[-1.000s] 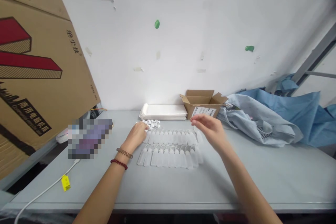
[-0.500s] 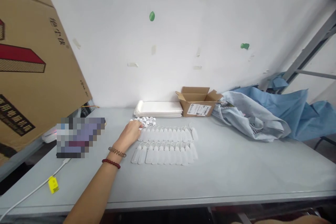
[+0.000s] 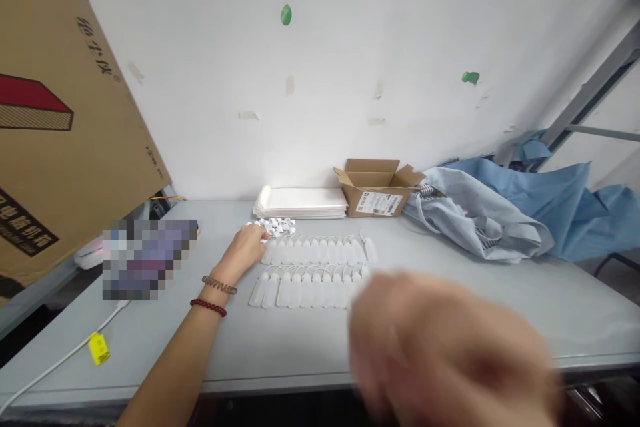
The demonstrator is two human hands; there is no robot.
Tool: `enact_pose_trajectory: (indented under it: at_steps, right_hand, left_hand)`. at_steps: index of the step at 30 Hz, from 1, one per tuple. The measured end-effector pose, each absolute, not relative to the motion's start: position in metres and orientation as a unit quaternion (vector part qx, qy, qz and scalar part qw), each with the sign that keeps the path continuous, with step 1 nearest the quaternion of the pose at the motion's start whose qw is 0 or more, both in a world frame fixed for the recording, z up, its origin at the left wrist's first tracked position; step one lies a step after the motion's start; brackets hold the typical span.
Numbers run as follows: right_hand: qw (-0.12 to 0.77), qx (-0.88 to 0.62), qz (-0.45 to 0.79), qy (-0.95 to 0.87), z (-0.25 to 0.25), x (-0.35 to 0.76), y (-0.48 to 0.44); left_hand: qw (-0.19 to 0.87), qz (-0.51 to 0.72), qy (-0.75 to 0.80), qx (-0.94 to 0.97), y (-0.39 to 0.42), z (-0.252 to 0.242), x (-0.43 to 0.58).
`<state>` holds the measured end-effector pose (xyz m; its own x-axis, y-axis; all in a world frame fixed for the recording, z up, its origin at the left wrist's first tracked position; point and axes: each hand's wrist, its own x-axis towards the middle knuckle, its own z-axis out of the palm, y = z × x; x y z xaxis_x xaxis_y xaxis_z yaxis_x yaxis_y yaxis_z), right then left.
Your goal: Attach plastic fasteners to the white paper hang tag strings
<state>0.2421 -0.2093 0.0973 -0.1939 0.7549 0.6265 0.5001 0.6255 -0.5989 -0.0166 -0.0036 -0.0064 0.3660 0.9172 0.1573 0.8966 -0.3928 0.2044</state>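
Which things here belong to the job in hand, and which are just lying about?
Likely part of the job:
small white pieces, at the left hand
two rows of translucent tabs

Probably just lying about:
white stack and open cardboard box, roles uncertain
bundled blue fabric
large carton
yellow cable tag
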Motion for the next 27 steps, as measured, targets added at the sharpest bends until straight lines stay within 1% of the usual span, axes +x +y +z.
enact_pose_trajectory:
  at_steps: [1, 2, 3, 5, 6, 8, 10, 14, 20, 27]
  right_hand:
    - [0.464, -0.422, 0.149, -0.765, 0.096, 0.245, -0.185]
    - [0.393, -0.438, 0.193, -0.785, 0.090, 0.250, -0.160]
    - [0.343, -0.485, 0.196, -0.781, 0.081, 0.258, -0.135]
    - [0.272, -0.591, 0.156, -0.744, 0.056, 0.280, -0.091]
    - [0.248, -0.619, 0.169, -0.726, 0.043, 0.291, -0.075]
    - [0.227, -0.644, 0.204, -0.702, 0.022, 0.311, -0.054]
    - [0.197, -0.659, 0.195, -0.699, 0.009, 0.323, -0.047]
    - [0.172, -0.676, 0.181, -0.693, -0.001, 0.332, -0.052]
    - [0.130, -0.678, 0.271, -0.670, -0.014, 0.337, -0.057]
    - [0.174, -0.674, 0.276, -0.663, -0.020, 0.330, -0.054]
  left_hand:
    - [0.039, 0.124, 0.553, 0.823, -0.003, -0.006, -0.017]
    - [0.035, 0.125, 0.558, 0.820, -0.003, -0.005, -0.018]
    - [0.031, 0.128, 0.563, 0.816, -0.004, -0.003, -0.019]
    - [0.020, 0.141, 0.576, 0.805, -0.005, 0.000, -0.019]
    - [0.017, 0.150, 0.584, 0.797, -0.006, 0.002, -0.018]
    - [0.019, 0.172, 0.602, 0.779, -0.008, 0.005, -0.016]
    - [0.032, 0.200, 0.609, 0.767, -0.011, 0.008, -0.012]
    - [0.054, 0.249, 0.597, 0.760, -0.017, 0.010, 0.000]
    - [0.075, 0.279, 0.574, 0.766, -0.022, 0.007, 0.013]
    - [0.094, 0.304, 0.556, 0.768, -0.026, 0.009, 0.017]
